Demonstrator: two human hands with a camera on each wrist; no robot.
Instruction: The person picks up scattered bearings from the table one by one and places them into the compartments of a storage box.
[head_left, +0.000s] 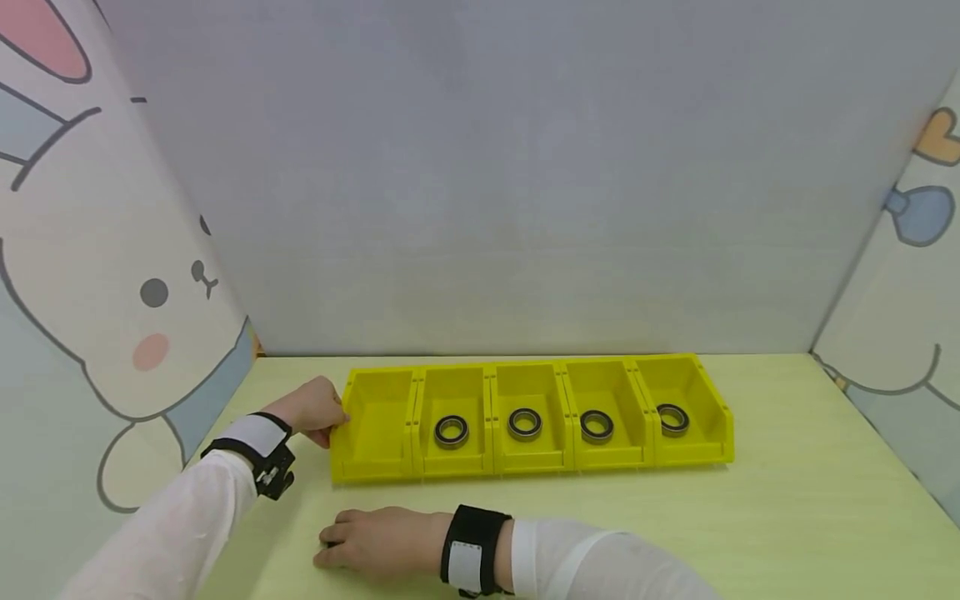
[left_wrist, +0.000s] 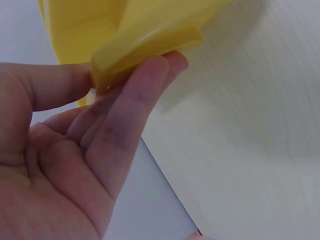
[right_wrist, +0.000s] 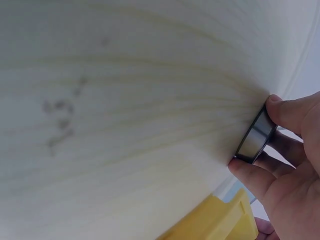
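Observation:
A row of joined yellow bins [head_left: 375, 468] sits on the table. At its left end my left hand [head_left: 315, 407] pinches the side edge of the outermost bin, thumb on one face and fingers on the other, as the left wrist view shows. My right hand [head_left: 386, 540] is low over the table in front of that bin. Between its thumb and fingers it grips a ball bearing [right_wrist: 256, 136] by its shiny outer ring, close to the tabletop. The leftmost bin holds nothing; each of the other bins has one dark-sealed bearing [head_left: 452, 432] lying inside.
The pale wood-grain table [head_left: 810, 517] extends to a plain grey wall [head_left: 525, 183] behind the bins. Side panels with cartoon figures [head_left: 120, 275] stand left and right. Both wrists wear black straps [head_left: 476, 550] over white sleeves.

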